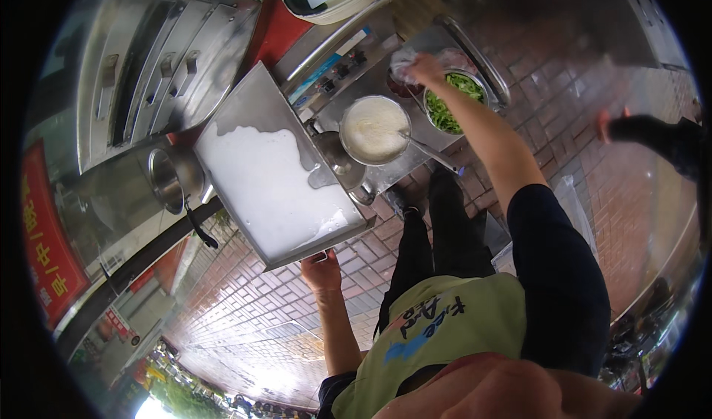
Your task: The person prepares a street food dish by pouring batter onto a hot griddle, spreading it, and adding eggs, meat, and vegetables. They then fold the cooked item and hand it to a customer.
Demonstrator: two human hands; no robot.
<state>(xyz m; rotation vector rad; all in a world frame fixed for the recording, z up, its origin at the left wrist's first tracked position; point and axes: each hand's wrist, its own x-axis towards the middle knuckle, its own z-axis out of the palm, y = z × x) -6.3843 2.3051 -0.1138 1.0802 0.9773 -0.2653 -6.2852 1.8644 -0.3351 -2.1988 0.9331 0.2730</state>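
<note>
My left hand [322, 271] grips the wire handle at the near end of a rectangular metal tray [320, 243], over whose bottom a thin white batter [250, 180] has spread unevenly; part of the far end shows bare metal. Reaching to the upper right, my right hand [425, 69] is at a crumpled clear plastic bag [404, 60], above a dark reddish container beside a bowl of chopped green leaves [453, 102]. Its fingertips are too small to make out. Between the tray and the greens stands a round bowl of pale batter [375, 130] with a metal ladle [431, 152] in it.
A steel steamer cabinet with handled drawers [167, 74] stands at the upper left. Control knobs [340, 71] line the counter's back. A lidded metal pot [334, 152] sits beside the tray, and a handled steel pan [167, 181] lies left. Another person's arm [651, 135] shows at right.
</note>
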